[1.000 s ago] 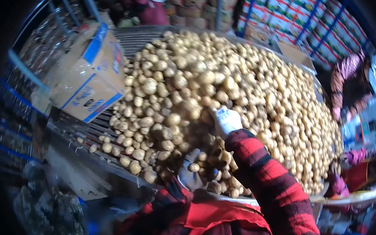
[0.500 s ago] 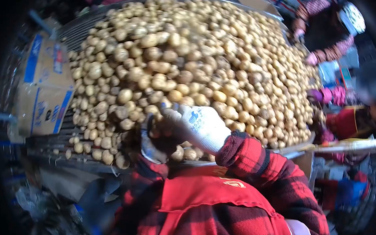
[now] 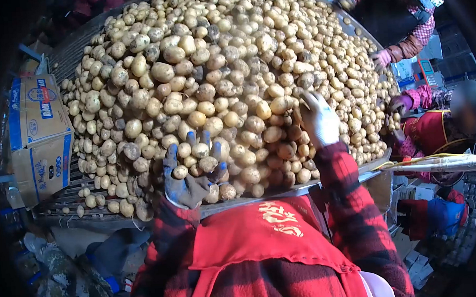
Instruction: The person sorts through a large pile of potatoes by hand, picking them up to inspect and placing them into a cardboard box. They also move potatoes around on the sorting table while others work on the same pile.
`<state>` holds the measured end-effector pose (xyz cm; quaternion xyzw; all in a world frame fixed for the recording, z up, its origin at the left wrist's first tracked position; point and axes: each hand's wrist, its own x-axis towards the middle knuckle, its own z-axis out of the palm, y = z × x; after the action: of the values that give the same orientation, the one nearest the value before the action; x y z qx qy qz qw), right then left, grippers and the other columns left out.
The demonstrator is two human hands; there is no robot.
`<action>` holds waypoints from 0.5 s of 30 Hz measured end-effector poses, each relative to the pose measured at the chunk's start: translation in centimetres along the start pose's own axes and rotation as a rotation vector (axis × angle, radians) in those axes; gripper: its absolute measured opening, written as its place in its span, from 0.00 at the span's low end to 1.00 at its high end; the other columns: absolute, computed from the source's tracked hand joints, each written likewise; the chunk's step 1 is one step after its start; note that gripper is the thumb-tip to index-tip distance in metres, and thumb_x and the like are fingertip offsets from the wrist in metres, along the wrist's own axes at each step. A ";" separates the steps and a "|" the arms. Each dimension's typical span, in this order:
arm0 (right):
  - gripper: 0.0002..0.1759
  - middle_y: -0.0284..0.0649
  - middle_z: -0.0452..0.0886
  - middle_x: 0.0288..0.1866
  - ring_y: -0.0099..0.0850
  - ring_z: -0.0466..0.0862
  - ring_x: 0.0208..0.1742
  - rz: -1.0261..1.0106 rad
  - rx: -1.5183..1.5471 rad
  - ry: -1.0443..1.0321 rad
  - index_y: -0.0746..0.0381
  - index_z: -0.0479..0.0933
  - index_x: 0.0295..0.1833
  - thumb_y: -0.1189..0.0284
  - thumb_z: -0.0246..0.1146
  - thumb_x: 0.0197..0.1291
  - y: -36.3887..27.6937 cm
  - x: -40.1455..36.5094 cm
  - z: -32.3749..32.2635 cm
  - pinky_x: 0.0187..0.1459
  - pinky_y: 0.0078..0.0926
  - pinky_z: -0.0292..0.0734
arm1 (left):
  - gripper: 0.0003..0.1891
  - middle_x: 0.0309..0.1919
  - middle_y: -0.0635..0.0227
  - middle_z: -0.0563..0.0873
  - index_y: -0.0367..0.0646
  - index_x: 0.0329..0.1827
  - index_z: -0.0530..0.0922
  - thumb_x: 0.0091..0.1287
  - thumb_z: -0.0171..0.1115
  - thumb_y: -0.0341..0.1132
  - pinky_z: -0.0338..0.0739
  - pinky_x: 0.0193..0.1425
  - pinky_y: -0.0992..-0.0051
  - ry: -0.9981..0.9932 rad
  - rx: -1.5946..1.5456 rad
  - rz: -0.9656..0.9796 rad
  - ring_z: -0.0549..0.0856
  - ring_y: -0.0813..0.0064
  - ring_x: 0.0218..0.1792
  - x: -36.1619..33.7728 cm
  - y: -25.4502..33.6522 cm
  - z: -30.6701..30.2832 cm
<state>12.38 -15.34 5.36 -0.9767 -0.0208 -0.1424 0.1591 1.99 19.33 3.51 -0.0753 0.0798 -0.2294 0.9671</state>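
Observation:
A wide heap of pale yellow potatoes (image 3: 162, 72) covers the slatted table in front of me. My left hand (image 3: 184, 191), in a grey-blue glove, is turned palm up at the near edge. Its fingers are spread and curved around several small potatoes (image 3: 208, 164) resting in it. To the right, my right hand (image 3: 322, 122), in a white glove, reaches over the heap with its fingers stretched toward the potatoes. Nothing shows in its grip, though its palm faces down and is hidden.
A printed cardboard box (image 3: 44, 138) stands at the table's left end. Along the right side, one co-worker's pink-gloved hand (image 3: 381, 59) rests at the edge, and another person in a red apron (image 3: 430, 131) handles potatoes. A metal rim (image 3: 273, 194) borders the table before me.
My hands were close together near the table's edge; now they are apart. The right hand has moved right and farther over the heap, while the left has turned up with potatoes in it.

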 end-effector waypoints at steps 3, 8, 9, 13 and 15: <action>0.22 0.46 0.87 0.61 0.48 0.89 0.56 -0.184 0.052 -0.149 0.51 0.82 0.66 0.72 0.65 0.66 -5.2 4.9 1.6 0.54 0.44 0.86 | 0.29 0.84 0.65 0.68 0.56 0.81 0.73 0.84 0.52 0.58 0.69 0.78 0.33 -0.001 0.023 -0.030 0.69 0.52 0.81 0.9 -0.7 0.5; 0.16 0.45 0.93 0.49 0.46 0.92 0.50 -0.180 0.045 -0.434 0.50 0.89 0.58 0.67 0.64 0.67 -4.0 11.8 8.0 0.53 0.44 0.87 | 0.29 0.82 0.62 0.70 0.54 0.80 0.73 0.83 0.53 0.57 0.69 0.79 0.37 0.045 0.058 -0.011 0.71 0.51 0.80 0.4 -2.0 0.4; 0.19 0.46 0.93 0.48 0.45 0.92 0.49 -0.101 0.231 -0.477 0.51 0.88 0.61 0.62 0.65 0.68 -3.2 11.8 7.1 0.54 0.41 0.87 | 0.28 0.82 0.64 0.71 0.56 0.79 0.75 0.83 0.52 0.57 0.68 0.79 0.38 0.097 0.036 -0.004 0.70 0.53 0.81 0.1 -2.0 0.3; 0.23 0.48 0.92 0.52 0.47 0.91 0.52 0.095 0.708 -0.449 0.60 0.85 0.63 0.61 0.70 0.67 -5.1 6.2 2.1 0.56 0.44 0.85 | 0.26 0.81 0.67 0.73 0.59 0.77 0.78 0.83 0.51 0.57 0.69 0.80 0.36 0.139 -0.013 -0.004 0.68 0.55 0.83 0.9 -2.1 0.3; 0.25 0.47 0.90 0.55 0.47 0.89 0.56 -0.019 0.782 -0.575 0.61 0.84 0.66 0.61 0.72 0.67 -8.8 3.4 -1.7 0.60 0.44 0.83 | 0.26 0.73 0.67 0.79 0.58 0.79 0.76 0.84 0.50 0.56 0.72 0.77 0.36 0.013 0.130 -0.028 0.78 0.55 0.72 2.0 -2.2 0.0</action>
<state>14.43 -7.53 10.52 -0.8433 -0.1246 0.1503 0.5007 2.77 16.49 3.68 -0.0121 0.0701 -0.2479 0.9662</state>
